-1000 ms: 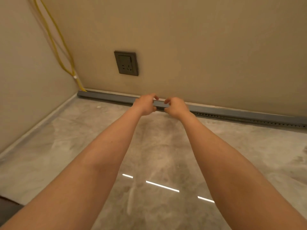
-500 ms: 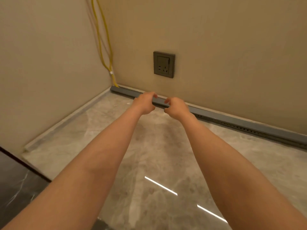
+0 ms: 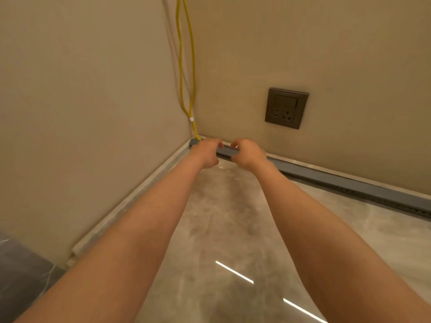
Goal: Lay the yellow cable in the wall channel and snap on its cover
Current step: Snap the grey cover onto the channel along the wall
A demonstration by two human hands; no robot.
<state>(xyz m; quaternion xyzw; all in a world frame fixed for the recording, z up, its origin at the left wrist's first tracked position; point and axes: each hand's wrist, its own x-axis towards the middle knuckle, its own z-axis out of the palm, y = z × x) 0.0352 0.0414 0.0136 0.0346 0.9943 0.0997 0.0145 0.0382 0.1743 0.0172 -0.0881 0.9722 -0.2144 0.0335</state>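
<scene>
Hands first, from the head camera: both arms reach out low toward the foot of the back wall (image 3: 349, 54), right in the corner. The left hand (image 3: 206, 151) sits at the very end of the grey cover (image 3: 326, 177), fingers curled over its top edge, thumb tucked round the front. It is clamped on the strip. The right hand (image 3: 248, 152) is just beside it, same shape, fingers hooked over the top and pinching that same cover. The two hands are close but not touching, with a short stretch of grey showing between them.

The cover runs along the base of the wall, off to the right. Under its front edge on that side, the slotted side of the channel (image 3: 373, 202) shows dark against the floor (image 3: 221, 217).

The yellow cable (image 3: 186, 66) drops down the corner in two strands, which meet at a small white tie (image 3: 191, 119). Below that it dives in at the left end of the channel, just beside the left hand's knuckles. Whether it lies fully inside further along, I cannot tell; the cover hides it.

A dark socket (image 3: 286, 108) sits on the wall above and to the right of the hands.
</scene>
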